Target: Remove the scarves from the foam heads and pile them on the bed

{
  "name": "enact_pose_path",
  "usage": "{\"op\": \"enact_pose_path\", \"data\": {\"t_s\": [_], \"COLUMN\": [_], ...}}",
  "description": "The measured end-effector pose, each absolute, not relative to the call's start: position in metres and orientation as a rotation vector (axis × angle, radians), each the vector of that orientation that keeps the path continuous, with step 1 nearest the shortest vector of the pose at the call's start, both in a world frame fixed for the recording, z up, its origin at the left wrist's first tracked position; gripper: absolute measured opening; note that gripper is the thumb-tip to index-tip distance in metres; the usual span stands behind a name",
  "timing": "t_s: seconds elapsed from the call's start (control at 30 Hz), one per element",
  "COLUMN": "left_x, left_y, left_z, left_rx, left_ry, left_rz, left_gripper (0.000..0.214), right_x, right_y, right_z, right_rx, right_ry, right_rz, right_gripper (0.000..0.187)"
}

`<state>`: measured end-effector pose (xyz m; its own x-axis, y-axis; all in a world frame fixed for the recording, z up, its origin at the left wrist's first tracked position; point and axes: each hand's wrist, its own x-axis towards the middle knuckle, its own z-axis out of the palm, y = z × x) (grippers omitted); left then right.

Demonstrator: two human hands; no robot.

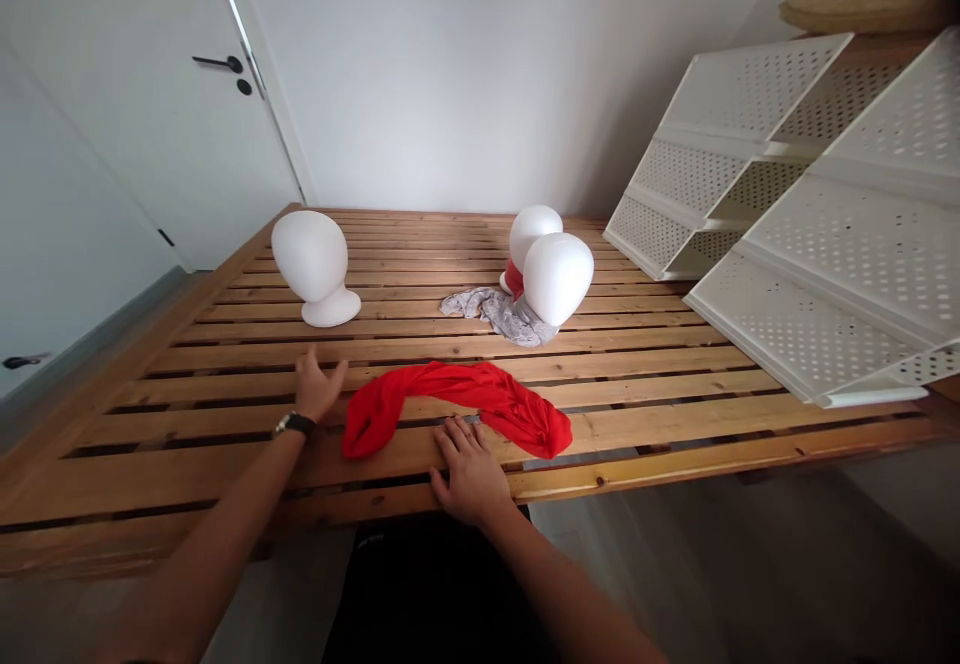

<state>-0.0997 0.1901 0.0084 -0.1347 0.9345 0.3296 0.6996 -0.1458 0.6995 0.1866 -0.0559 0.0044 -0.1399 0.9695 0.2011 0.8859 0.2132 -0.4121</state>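
A red scarf [442,381] lies in a loose arc on the slatted wooden surface in front of me. My right hand [469,469] rests flat near the front edge, just below the middle of the arc, fingers stretched out and holding nothing. To the left of the scarf, my left hand [319,389] reaches forward with thumb and fingers apart, nothing in it. Just beyond that hand stands a white mannequin head [311,254]. Farther right are two more, a front mannequin head [559,279] with grey patterned cloth [499,312] around its base and a rear mannequin head [534,224] with red cloth [514,279] at its neck.
White perforated racks [712,174] stand along the right side, with brown rounded items [866,9] on top. A white wall [480,74] rises behind the slats [405,244]. At the left is a door with a black handle [225,64].
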Motion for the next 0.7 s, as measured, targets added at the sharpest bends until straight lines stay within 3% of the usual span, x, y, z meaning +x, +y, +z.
{"op": "enact_pose_path", "data": {"t_s": [0.17, 0.33, 0.43, 0.53, 0.7], "left_x": [-0.070, -0.034, -0.019, -0.013, -0.014], "left_y": [0.077, 0.013, 0.001, 0.000, 0.004], "left_z": [-0.009, -0.009, -0.009, -0.010, -0.010], "left_rx": [2.292, 2.550, 2.576, 2.524, 2.535], "left_ry": [1.536, 1.500, 1.503, 1.523, 1.524], "left_rz": [1.063, 0.835, 0.716, 0.720, 0.699], "left_gripper": [0.065, 0.071, 0.072, 0.067, 0.062], "right_x": [0.184, 0.190, 0.219, 0.274, 0.374], "right_y": [-0.057, -0.071, -0.072, -0.049, 0.034], "right_z": [0.003, 0.006, 0.012, 0.025, 0.044], "right_rx": [-1.711, -1.556, -1.517, -1.691, -1.925], "right_ry": [-2.063, -1.951, -1.654, -1.239, -0.994], "right_rz": [0.215, 0.213, 0.189, 0.116, 0.037], "right_gripper": [0.057, 0.030, 0.024, 0.038, 0.074]}}
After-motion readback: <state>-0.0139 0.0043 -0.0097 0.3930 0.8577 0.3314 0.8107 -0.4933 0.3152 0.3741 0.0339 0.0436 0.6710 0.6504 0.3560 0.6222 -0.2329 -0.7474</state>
